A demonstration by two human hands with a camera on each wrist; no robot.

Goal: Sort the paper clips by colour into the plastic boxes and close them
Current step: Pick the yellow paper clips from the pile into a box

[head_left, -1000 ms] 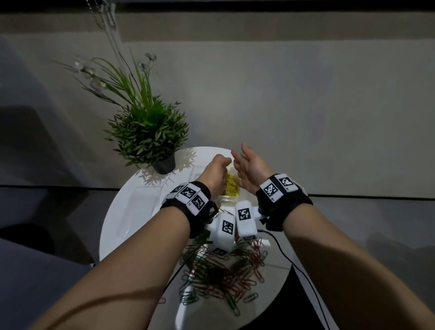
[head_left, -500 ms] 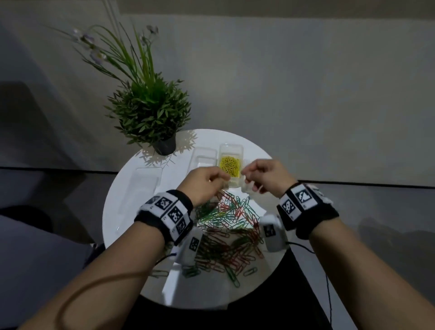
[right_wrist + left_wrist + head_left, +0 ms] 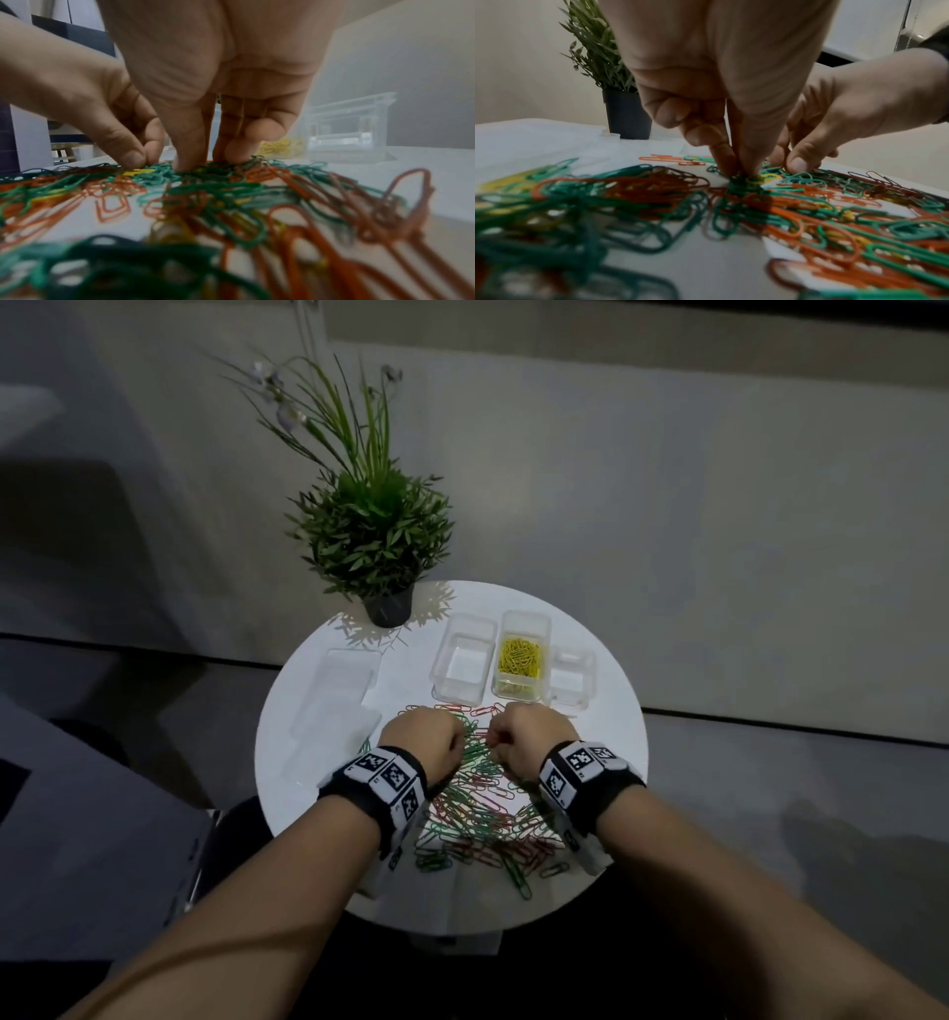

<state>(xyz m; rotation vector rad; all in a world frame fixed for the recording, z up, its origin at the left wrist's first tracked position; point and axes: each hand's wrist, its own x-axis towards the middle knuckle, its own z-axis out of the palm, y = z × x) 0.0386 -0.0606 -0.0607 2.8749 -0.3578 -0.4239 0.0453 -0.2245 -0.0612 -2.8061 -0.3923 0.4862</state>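
On the round white surface (image 3: pixel 318 711), both hands work the far edge of the mixed pile of paper clips (image 3: pixel 477 809), green and red with a few yellow. Left hand (image 3: pixel 418 744): thumb and forefinger pressed together, pinching a yellow paper clip (image 3: pixel 755 179) at the pile's top; the clip lies directly under the fingertips, its long axis roughly across the left wrist view. Right hand (image 3: pixel 529 737): fingers curled down into the clips just beside the left; whether it holds one, cannot tell.

Straight beyond the hands, near but apart from the pile, stand three clear plastic boxes, all open. Middle box (image 3: pixel 524 621) holds yellow clips; left box (image 3: pixel 464 629) and small right box (image 3: pixel 570 677) look empty. Flat clear lids (image 3: pixel 339 695) lie to the left. Potted plant (image 3: pixel 367 526) behind.

Judgement: yellow-sorting in progress; next move is a short forward carry, either hand about equally near.
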